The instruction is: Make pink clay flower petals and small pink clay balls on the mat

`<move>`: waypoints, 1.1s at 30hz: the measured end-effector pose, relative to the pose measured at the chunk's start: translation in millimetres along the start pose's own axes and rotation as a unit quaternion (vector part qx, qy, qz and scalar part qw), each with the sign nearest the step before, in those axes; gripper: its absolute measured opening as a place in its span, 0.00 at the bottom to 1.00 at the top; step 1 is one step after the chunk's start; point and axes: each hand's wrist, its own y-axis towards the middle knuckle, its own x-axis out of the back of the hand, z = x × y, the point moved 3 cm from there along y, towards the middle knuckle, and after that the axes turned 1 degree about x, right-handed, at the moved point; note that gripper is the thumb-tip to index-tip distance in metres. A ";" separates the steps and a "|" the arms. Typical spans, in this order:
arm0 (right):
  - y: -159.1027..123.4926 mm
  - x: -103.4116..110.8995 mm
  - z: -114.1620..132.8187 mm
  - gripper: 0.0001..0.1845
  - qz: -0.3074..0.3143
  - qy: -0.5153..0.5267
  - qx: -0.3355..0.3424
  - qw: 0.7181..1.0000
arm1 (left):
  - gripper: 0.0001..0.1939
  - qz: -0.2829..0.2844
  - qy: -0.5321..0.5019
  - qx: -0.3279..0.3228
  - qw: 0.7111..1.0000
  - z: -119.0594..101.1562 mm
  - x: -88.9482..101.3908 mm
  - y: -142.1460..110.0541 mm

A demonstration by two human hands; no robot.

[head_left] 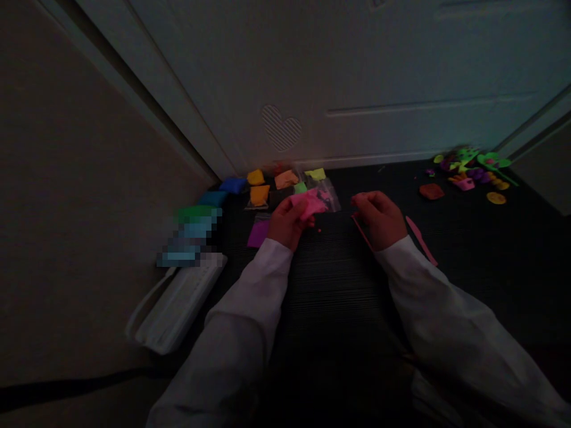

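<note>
My left hand (288, 224) is closed on a bright pink lump of modelling clay (311, 204), which seems to be in or against a clear bag (332, 199). Just below that hand, a tiny pink bit (319, 230) shows over the dark table. To the right, my right hand (379, 217) is closed in a pinch; what its fingertips hold is too small and dim to name. A thin pink stick (362, 230) shows along the underside of this hand. Beside my right wrist lies a pink plastic knife (422, 241).
Packets of coloured clay stand at the back left, among them orange (259, 195), blue (234, 185) and purple (258, 230). A white power strip (181, 303) lies left. Colourful clay pieces (473, 169) and a reddish lump (431, 191) sit back right. A white panelled door (357, 77) rises behind.
</note>
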 end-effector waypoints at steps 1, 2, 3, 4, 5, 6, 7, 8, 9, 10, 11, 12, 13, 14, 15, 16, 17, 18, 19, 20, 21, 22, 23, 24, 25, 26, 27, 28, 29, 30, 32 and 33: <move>-0.7 1.0 2.9 0.10 -0.006 -0.032 0.014 0.999 | 0.10 -0.009 -0.012 0.009 1.000 -2.2 3.2 1.6; -1.7 1.0 5.2 0.10 -0.001 -0.066 0.031 0.997 | 0.10 -0.014 -0.021 0.017 1.000 -4.0 6.1 3.1; -3.1 0.0 6.9 0.10 0.011 -0.102 0.050 0.993 | 0.10 -0.016 -0.028 0.023 0.999 -5.3 8.5 4.4; -4.9 -2.2 7.9 0.10 0.032 -0.144 0.074 0.986 | 0.10 -0.015 -0.030 0.026 0.999 -6.0 10.4 5.5; -7.2 -5.5 8.3 0.10 0.059 -0.193 0.102 0.974 | 0.10 -0.011 -0.029 0.027 0.999 -6.3 11.6 6.4; -10.0 -9.7 8.0 0.11 0.092 -0.249 0.130 0.955 | 0.10 -0.005 -0.026 0.027 0.999 -6.1 12.3 7.1; -13.3 -14.5 7.0 0.11 0.127 -0.310 0.158 0.929 | 0.10 -0.001 -0.021 0.025 0.999 -5.6 12.6 7.6; -16.8 -19.4 5.2 0.12 0.162 -0.367 0.182 0.898 | 0.10 0.003 -0.015 0.023 1.000 -5.0 12.8 8.0; -20.3 -23.7 3.0 0.12 0.191 -0.419 0.199 0.865 | 0.10 0.003 -0.010 0.022 1.000 -4.4 13.1 8.3; -23.3 -27.2 0.7 0.13 0.209 -0.461 0.212 0.836 | 0.10 0.000 -0.007 0.023 1.000 -3.7 13.5 8.4; -25.7 -29.7 -1.3 0.13 0.215 -0.494 0.221 0.813 | 0.10 -0.005 -0.005 0.025 1.000 -3.1 14.1 8.6; -27.6 -31.5 -3.0 0.14 0.215 -0.518 0.227 0.796 | 0.10 -0.010 -0.004 0.028 1.000 -2.7 14.7 8.7; -28.9 -32.9 -4.3 0.15 0.210 -0.536 0.233 0.784 | 0.10 -0.014 -0.003 0.030 0.999 -2.6 15.3 8.9; -29.6 -34.0 -5.4 0.16 0.205 -0.551 0.237 0.773 | 0.10 -0.015 -0.004 0.030 0.999 -2.5 15.8 9.1; -30.0 -35.0 -6.4 0.16 0.202 -0.563 0.241 0.764 | 0.10 -0.015 -0.007 0.028 0.999 -2.7 16.0 9.4; -30.0 -35.9 -7.2 0.15 0.204 -0.572 0.244 0.756 | 0.09 -0.014 -0.009 0.026 1.000 -2.9 15.9 9.7; -29.9 -36.9 -7.7 0.14 0.207 -0.578 0.247 0.750 | 0.09 -0.011 -0.010 0.026 1.000 -3.1 15.4 9.9; -29.6 -37.7 -7.7 0.13 0.210 -0.583 0.249 0.745 | 0.09 -0.011 -0.009 0.025 1.000 -3.3 14.9 9.9; -29.4 -38.5 -7.3 0.13 0.213 -0.584 0.252 0.741 | 0.08 -0.012 -0.008 0.026 1.000 -3.4 14.3 9.9; -29.4 -39.2 -6.5 0.13 0.216 -0.584 0.255 0.740 | 0.07 -0.015 -0.008 0.023 1.000 -3.8 13.6 9.7; -29.8 -39.8 -5.4 0.13 0.218 -0.581 0.257 0.741 | 0.07 -0.018 -0.010 0.017 1.000 -4.4 12.8 9.3; -30.6 -40.4 -3.9 0.13 0.219 -0.577 0.257 0.743 | 0.06 -0.018 -0.012 0.012 1.000 -5.1 11.9 8.9; -32.0 -41.1 -2.2 0.13 0.221 -0.572 0.257 0.747 | 0.06 -0.017 -0.013 0.010 1.000 -5.6 10.9 8.4; -34.0 -42.0 -0.5 0.13 0.224 -0.567 0.257 0.750 | 0.06 -0.015 -0.014 0.011 1.000 -6.0 10.0 7.9; -36.4 -43.2 1.2 0.12 0.229 -0.560 0.259 0.753 | 0.06 -0.012 -0.013 0.014 1.000 -6.2 9.2 7.6; -39.2 -44.6 2.7 0.12 0.237 -0.554 0.262 0.754 | 0.07 -0.011 -0.013 0.017 1.000 -6.4 8.7 7.4; -42.2 -46.3 3.9 0.12 0.248 -0.547 0.265 0.754 | 0.07 -0.013 -0.013 0.017 1.000 -6.7 8.4 7.3; -45.1 -48.0 4.9 0.11 0.259 -0.542 0.268 0.753 | 0.07 -0.017 -0.014 0.015 1.000 -7.0 8.5 7.4; -47.7 -49.5 5.5 0.11 0.269 -0.539 0.270 0.751 | 0.07 -0.020 -0.015 0.012 1.000 -7.3 8.7 7.7; -49.9 -50.4 6.1 0.10 0.274 -0.540 0.269 0.749 | 0.06 -0.021 -0.015 0.012 1.000 -7.3 9.0 8.1; -52.7 -50.6 7.2 0.09 0.271 -0.546 0.263 0.748 | 0.06 -0.017 -0.018 0.018 1.000 -6.4 9.9 9.3; -53.5 -49.8 7.9 0.09 0.263 -0.551 0.258 0.749 | 0.06 -0.013 -0.021 0.021 0.999 -5.7 10.6 10.0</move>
